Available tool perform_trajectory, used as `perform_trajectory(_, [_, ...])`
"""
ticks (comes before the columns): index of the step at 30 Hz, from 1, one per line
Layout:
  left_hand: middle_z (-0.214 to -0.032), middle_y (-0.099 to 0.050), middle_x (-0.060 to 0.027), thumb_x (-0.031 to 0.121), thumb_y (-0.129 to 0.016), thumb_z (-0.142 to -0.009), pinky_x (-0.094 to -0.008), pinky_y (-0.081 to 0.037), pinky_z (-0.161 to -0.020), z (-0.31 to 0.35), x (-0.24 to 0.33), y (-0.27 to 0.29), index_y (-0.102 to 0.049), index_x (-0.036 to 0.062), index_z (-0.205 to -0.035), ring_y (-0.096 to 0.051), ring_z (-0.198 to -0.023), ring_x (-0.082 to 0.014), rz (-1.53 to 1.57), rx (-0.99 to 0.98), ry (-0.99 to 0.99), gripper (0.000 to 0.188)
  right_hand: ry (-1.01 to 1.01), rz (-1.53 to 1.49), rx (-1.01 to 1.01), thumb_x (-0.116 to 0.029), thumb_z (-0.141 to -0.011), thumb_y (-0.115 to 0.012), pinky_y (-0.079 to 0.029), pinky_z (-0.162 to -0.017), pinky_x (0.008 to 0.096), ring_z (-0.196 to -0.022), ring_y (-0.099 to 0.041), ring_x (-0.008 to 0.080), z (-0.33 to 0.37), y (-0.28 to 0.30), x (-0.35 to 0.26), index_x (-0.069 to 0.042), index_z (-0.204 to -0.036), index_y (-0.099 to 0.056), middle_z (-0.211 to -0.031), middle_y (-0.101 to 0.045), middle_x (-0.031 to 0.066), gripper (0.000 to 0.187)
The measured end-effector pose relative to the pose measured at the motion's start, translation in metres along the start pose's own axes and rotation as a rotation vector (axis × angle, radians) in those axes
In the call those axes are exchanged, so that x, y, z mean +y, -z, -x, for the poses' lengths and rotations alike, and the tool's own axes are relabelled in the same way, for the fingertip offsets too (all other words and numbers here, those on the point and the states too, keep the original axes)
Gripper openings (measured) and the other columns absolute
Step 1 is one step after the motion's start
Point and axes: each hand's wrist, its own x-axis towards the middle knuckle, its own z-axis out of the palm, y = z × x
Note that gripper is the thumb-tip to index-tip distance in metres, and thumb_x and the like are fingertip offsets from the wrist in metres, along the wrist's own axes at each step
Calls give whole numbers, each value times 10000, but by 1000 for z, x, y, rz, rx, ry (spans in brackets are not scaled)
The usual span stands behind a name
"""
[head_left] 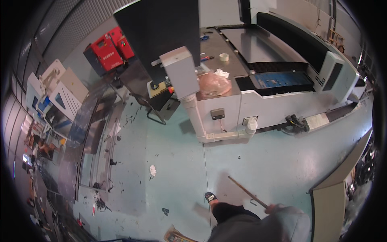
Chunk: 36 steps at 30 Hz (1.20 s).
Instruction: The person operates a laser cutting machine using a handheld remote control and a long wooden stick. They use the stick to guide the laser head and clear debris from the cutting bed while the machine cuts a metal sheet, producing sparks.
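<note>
My right hand (275, 209) is low in the view, closed around a thin brown stick (246, 190). The stick slants up and to the left, its free end over the green floor. Near the hand, a small hooked piece shows beside the stick. What lies behind the hand is hidden by my grey sleeve (288, 222). My left hand is out of view. My foot in a dark sandal (210, 197) stands left of the stick. At the lower edge, a yellowish-brown, streaked object (177, 235) is partly cut off; its kind is unclear.
Ahead stands a large white machine (282, 107) with a white pipe-like arm (195, 117) and dark screen (161, 36). A metal frame (94, 157) runs along the left. A beige panel (330, 205) stands at right. Dark scraps (165, 211) and a white piece (152, 171) litter the floor.
</note>
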Motion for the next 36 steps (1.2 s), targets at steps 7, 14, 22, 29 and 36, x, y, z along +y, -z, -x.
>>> perform_trajectory(7, [-1536, -465, -156, 574, -431, -1006, -497, -417, -1150, -83, 118, -66, -412, 115, -1546, -482, -1374, -346, 191, -26, -98, 709, 732, 418, -131, -342, -862, -595, -564, -904, 472, -1064, -704, 342, 50, 115, -467, -71, -1107, -740, -1097, -733, 190, 393])
perform_trajectory(14, [-1204, -674, -103, 416, -426, -1029, -395, -512, -976, -209, 255, -165, -587, 46, -1323, -652, -1107, -251, 236, -153, -205, 499, 1100, -287, -40, -447, -867, -683, -560, -891, 429, -992, -713, 330, 136, 175, -748, -132, -1134, -756, -1038, -749, 177, 419])
perform_trajectory(22, [-1144, -694, -60, 384, -464, -1034, -377, -508, -950, -379, 459, -284, -634, 63, -1242, -653, -1042, -205, -24, -290, -225, 418, 657, -562, 84, -336, -838, -690, -543, -885, 452, -964, -713, 381, 158, 114, -855, -40, -1026, -767, -954, -740, 237, 359])
perform_trajectory(29, [-1130, -694, -76, 354, -457, -1035, -376, -525, -937, -505, 565, -432, -637, 55, -1207, -665, -1034, -215, -179, -523, -295, 389, 427, -954, 98, -314, -862, -667, -550, -828, 452, -910, -733, 343, 99, 120, -1024, -37, -1002, -763, -895, -752, 186, 324])
perform_trajectory(36, [-1262, -655, -111, 362, -456, -1039, -425, -503, -1003, -595, 571, -614, -570, 26, -1342, -632, -1158, -266, -257, -490, -125, 467, 246, -1231, 105, -292, -842, -646, -541, -867, 491, -1014, -707, 385, 18, 224, -1240, -23, -1106, -734, -1010, -736, 232, 387])
